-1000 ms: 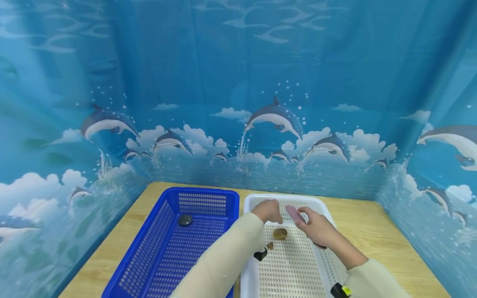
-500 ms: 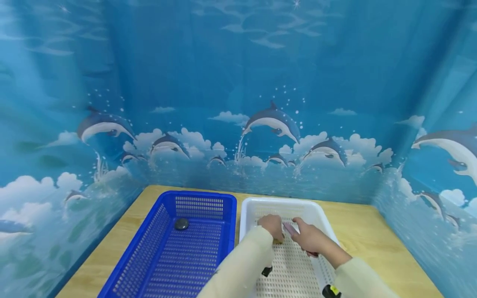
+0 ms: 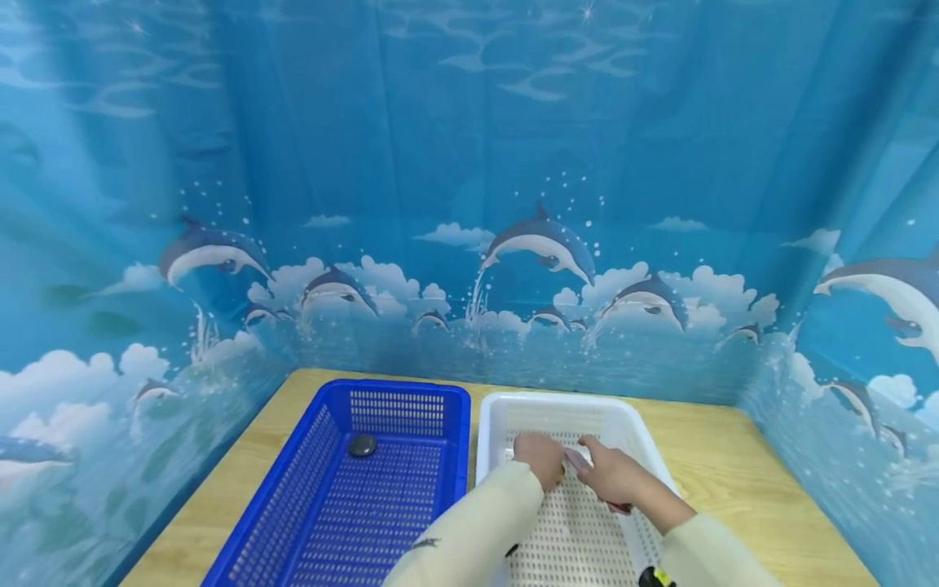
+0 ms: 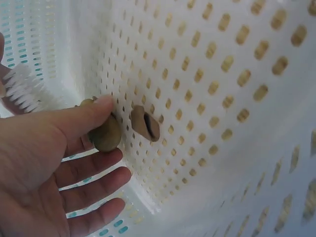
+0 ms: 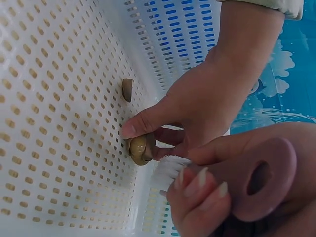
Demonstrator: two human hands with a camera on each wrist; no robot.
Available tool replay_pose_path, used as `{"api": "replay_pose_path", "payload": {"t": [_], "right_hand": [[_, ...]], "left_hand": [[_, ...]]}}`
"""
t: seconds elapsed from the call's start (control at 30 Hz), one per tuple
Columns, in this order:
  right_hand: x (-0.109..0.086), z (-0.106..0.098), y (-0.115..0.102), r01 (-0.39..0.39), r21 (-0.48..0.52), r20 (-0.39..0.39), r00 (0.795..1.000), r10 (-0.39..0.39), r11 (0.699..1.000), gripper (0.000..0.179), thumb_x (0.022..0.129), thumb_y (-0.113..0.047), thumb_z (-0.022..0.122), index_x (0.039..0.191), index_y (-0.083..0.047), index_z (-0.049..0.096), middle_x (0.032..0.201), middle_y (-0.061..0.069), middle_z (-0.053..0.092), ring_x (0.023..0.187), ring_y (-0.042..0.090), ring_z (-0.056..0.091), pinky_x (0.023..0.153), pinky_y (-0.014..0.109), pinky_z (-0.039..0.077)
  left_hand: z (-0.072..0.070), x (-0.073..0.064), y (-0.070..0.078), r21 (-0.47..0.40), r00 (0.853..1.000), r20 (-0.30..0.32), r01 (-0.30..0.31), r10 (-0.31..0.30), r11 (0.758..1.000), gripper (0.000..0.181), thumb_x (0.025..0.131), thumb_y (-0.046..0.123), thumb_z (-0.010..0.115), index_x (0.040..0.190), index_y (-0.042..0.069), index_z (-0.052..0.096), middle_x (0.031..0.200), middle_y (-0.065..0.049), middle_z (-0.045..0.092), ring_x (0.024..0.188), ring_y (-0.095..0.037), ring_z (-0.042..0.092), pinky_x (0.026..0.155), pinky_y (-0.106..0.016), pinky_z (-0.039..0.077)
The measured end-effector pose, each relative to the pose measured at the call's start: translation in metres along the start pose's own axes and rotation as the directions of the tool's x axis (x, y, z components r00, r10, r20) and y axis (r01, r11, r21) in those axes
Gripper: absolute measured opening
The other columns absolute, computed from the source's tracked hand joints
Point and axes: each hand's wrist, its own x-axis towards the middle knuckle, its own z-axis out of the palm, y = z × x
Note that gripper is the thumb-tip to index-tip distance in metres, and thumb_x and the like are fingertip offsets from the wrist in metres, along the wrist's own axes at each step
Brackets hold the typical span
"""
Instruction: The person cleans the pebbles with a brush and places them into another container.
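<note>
In the white basket (image 3: 546,398), my left hand (image 3: 541,461) pinches a small, rounded, glossy olive-brown object (image 5: 139,148) between thumb and forefinger; its exact kind is unclear. The other left fingers (image 4: 94,173) are spread out. My right hand (image 3: 614,474) grips a brush (image 5: 237,180) by its dusky pink handle, which has an oval hole at the end. Its white bristles (image 5: 168,170) point at the olive-brown object and stand close to the left fingertips. A smaller brown piece with a dark slot (image 4: 140,121) lies on the basket floor beside the left hand.
A blue basket (image 3: 411,385) stands left of the white one, with a dark, smooth, round stone-like object (image 3: 363,445) near its far end. Both rest on a wooden table (image 3: 734,473). A dolphin-printed curtain (image 3: 469,163) surrounds the table at the back and sides.
My left hand has come down from above the olive-brown object and taken hold of it. My right hand has lowered the brush closer to my left hand.
</note>
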Motion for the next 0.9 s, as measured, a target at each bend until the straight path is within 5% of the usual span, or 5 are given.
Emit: {"api": "replay_pose_path", "payload": {"t": [0.37, 0.67, 0.8, 0.9], "right_hand": [[0.005, 0.000, 0.000, 0.026, 0.006, -0.049, 0.998, -0.025, 1.000, 0.055, 0.097, -0.013, 0.055, 0.145, 0.002, 0.033, 0.064, 0.008, 0.058, 0.038, 0.010, 0.042, 0.036, 0.021, 0.034], [-0.001, -0.010, -0.001, 0.028, 0.038, -0.123, 0.992, -0.023, 0.999, 0.057, 0.098, -0.016, 0.055, 0.146, 0.000, 0.030, 0.058, 0.007, 0.055, 0.035, 0.008, 0.035, 0.033, 0.021, 0.030], [-0.008, -0.014, 0.002, 0.065, 0.041, -0.208, 0.977, -0.055, 0.997, 0.056, 0.096, -0.017, 0.057, 0.144, 0.002, 0.034, 0.061, 0.004, 0.055, 0.037, 0.010, 0.039, 0.037, 0.025, 0.036], [-0.014, -0.017, 0.004, 0.097, 0.055, -0.253, 0.964, -0.080, 0.994, 0.054, 0.096, -0.016, 0.058, 0.142, 0.002, 0.037, 0.059, 0.002, 0.054, 0.038, 0.011, 0.042, 0.039, 0.028, 0.039]], "left_hand": [[0.002, 0.007, -0.015, 0.019, 0.996, 0.037, -0.076, 0.076, 0.997, 0.018, 0.087, 0.041, 0.067, 0.096, 0.027, 0.073, 0.077, 0.007, 0.063, 0.071, -0.011, 0.059, 0.069, -0.027, 0.052], [-0.025, 0.002, -0.026, -0.133, 0.994, 0.066, -0.077, 0.087, 0.988, 0.024, 0.084, 0.042, 0.073, 0.091, 0.019, 0.071, 0.074, 0.006, 0.065, 0.072, -0.012, 0.062, 0.070, -0.028, 0.055], [-0.044, -0.007, -0.032, -0.289, 0.989, 0.103, -0.071, 0.105, 0.955, 0.030, 0.082, 0.045, 0.075, 0.074, 0.018, 0.063, 0.061, 0.007, 0.053, 0.060, -0.010, 0.052, 0.060, -0.025, 0.050], [-0.057, -0.018, -0.036, -0.454, 0.983, 0.112, -0.076, 0.142, 0.888, 0.043, 0.083, 0.041, 0.073, 0.058, 0.018, 0.048, 0.050, 0.007, 0.047, 0.051, -0.012, 0.048, 0.049, -0.025, 0.042]]}}
